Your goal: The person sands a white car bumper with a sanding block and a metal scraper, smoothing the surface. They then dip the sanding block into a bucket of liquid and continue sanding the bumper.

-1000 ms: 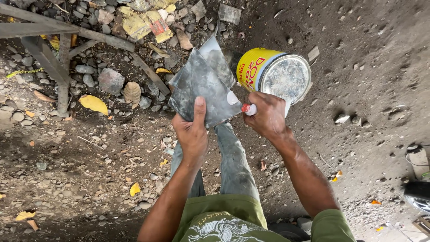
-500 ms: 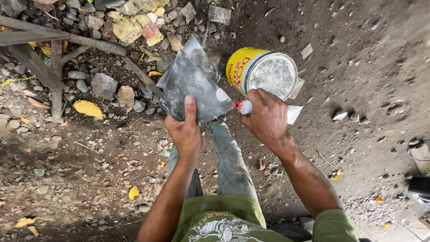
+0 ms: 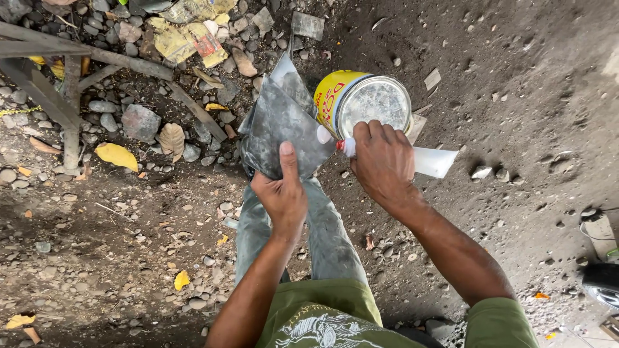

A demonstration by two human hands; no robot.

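Observation:
My left hand [image 3: 282,193] grips the lower edge of a flat grey metal sheet [image 3: 284,125], thumb pressed on its face. A white blob sits at the sheet's right edge, by the nozzle. My right hand [image 3: 382,162] is wrapped around a white squeeze tube [image 3: 433,161] whose red-tipped nozzle [image 3: 340,146] touches that edge. Just beyond the hands stands a yellow tin can [image 3: 361,100] with a shiny round lid, on the dirt.
Stones, dry leaves and crumpled wrappers [image 3: 187,35] litter the ground at the upper left, beside grey wooden beams [image 3: 64,58]. My legs in grey trousers [image 3: 322,225] are below the sheet. A dark object [image 3: 603,280] lies at the right edge.
The view has shifted a little. The tube's nozzle has come closer against the sheet's right edge, where the white blob shows. Both hands keep their hold.

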